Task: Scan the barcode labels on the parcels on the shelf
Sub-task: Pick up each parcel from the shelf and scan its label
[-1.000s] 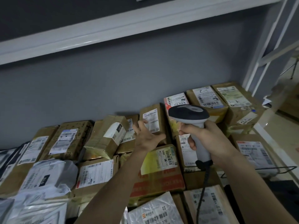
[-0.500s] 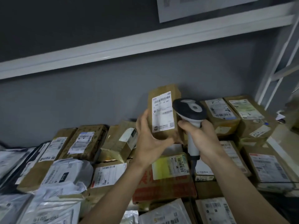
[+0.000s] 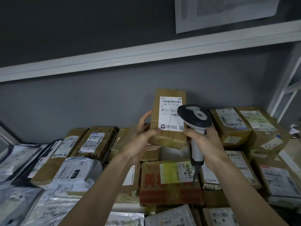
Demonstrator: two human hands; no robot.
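Your left hand (image 3: 143, 136) grips the small brown parcel (image 3: 169, 118) upright by its lower edge, above the shelf pile, so keep its label (image 3: 170, 111) steady while your right hand (image 3: 203, 141), closed around the scanner (image 3: 194, 118) just beside it, aims at the upper barcode.

I see the left hand (image 3: 143, 137) gripping a small brown parcel (image 3: 167, 121) upright above the pile, its white barcode label (image 3: 170, 114) facing the camera. The right hand (image 3: 203, 141) grips the handle of a grey-and-white scanner (image 3: 194, 116), whose head overlaps the label's right edge. Below lie cardboard boxes (image 3: 169, 181) and grey mailer bags (image 3: 75, 173), under a white shelf rail (image 3: 146, 54).
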